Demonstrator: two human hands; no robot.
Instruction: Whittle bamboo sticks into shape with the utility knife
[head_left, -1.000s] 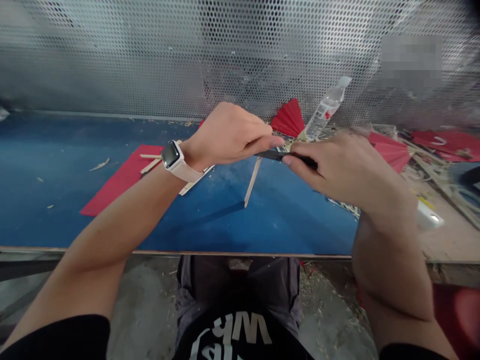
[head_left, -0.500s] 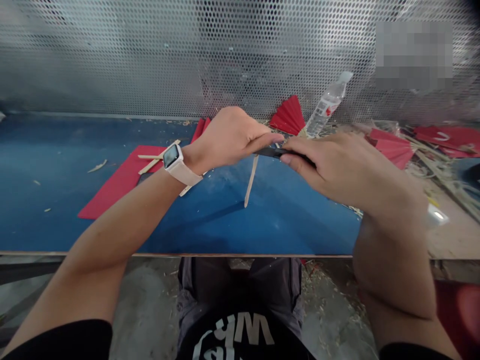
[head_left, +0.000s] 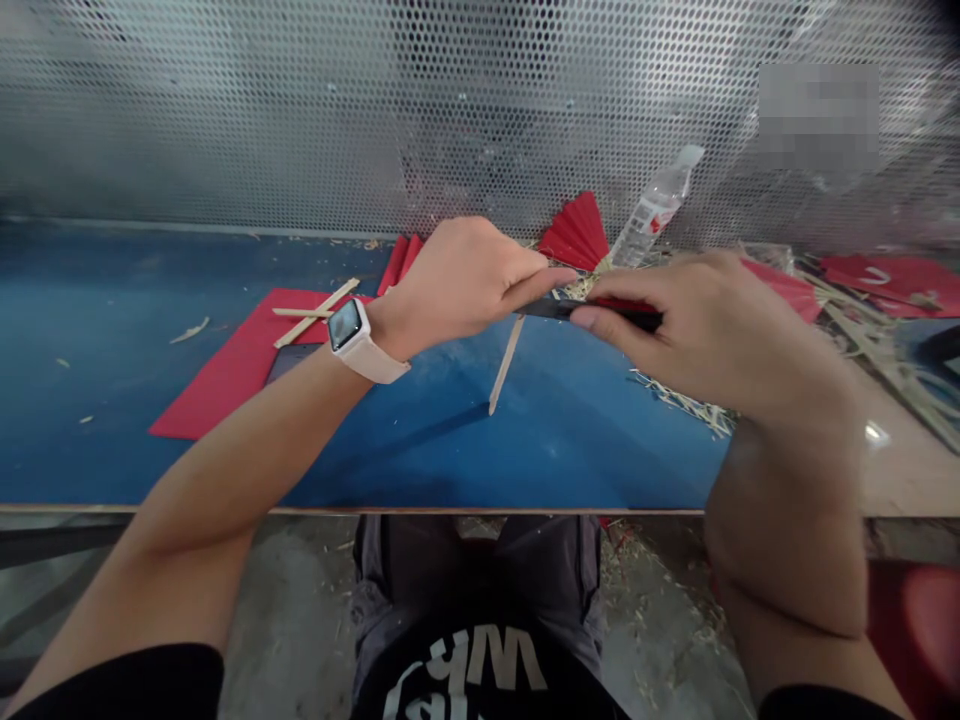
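A thin bamboo strip [head_left: 505,370] stands tilted, its lower end on the blue tabletop [head_left: 442,470]. My left hand [head_left: 472,275], with a white watch on its wrist, is closed around the strip's upper end, which the fingers hide. In my right hand [head_left: 712,330] is a dark knife [head_left: 553,307] with some red on its handle. The blade lies across the top of the strip, close to my left thumb. My right thumb and fingers wrap the handle.
Two crossed bamboo strips [head_left: 315,313] lie on red paper [head_left: 217,375] at left. At the back stand a folded red fan [head_left: 577,230] and a water bottle [head_left: 656,210] by a perforated metal panel [head_left: 300,120]. Shavings [head_left: 690,405] and more red fans [head_left: 892,280] are at right.
My right hand has shifted slightly to the right with the knife, showing more of its handle. My left hand and the strip's top have moved a little right; the lower end stays put.
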